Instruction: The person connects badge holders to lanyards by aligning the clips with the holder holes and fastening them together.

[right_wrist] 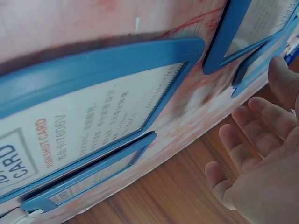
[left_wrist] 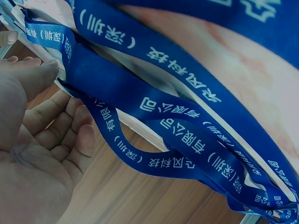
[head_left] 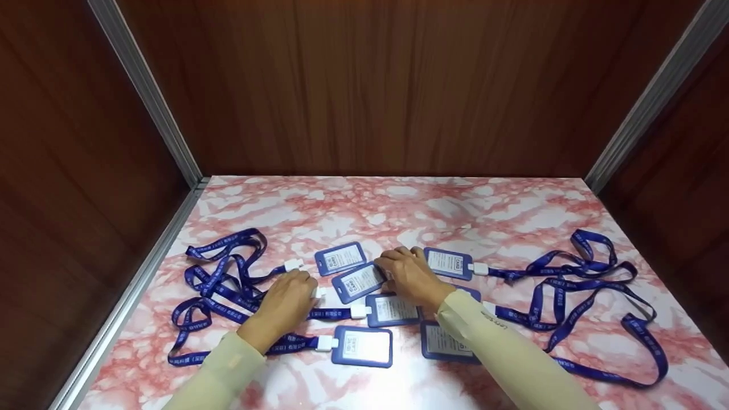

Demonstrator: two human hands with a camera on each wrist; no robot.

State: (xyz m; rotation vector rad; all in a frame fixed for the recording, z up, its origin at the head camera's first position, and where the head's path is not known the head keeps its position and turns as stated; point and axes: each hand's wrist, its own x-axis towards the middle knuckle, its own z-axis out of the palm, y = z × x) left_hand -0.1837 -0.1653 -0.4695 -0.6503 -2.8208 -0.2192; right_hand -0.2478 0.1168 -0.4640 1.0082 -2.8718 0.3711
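My left hand [head_left: 287,299] pinches a blue lanyard [left_wrist: 70,56] near its white clip [head_left: 320,292], which sticks out beyond the fingertips. The strap runs back past the thumb in the left wrist view. Just right of that clip lies a slanted blue-framed card holder [head_left: 356,283], its slotted end toward the clip. My right hand [head_left: 411,273] grips this holder's far end, thumb along its edge; the fingers hide part of it. The right wrist view shows the thumb [right_wrist: 282,77] over the holder [right_wrist: 266,63] and loosely bent fingers, with their contact unclear.
Behind the slanted holder lies another holder [head_left: 342,258] without a lanyard. Holders clipped to lanyards lie nearer me [head_left: 362,346] and to the right [head_left: 448,263]. Loosely looped straps [head_left: 228,285] spread at left, more straps [head_left: 561,285] at right. A brown wood-grain panel [head_left: 387,85] stands behind the table.
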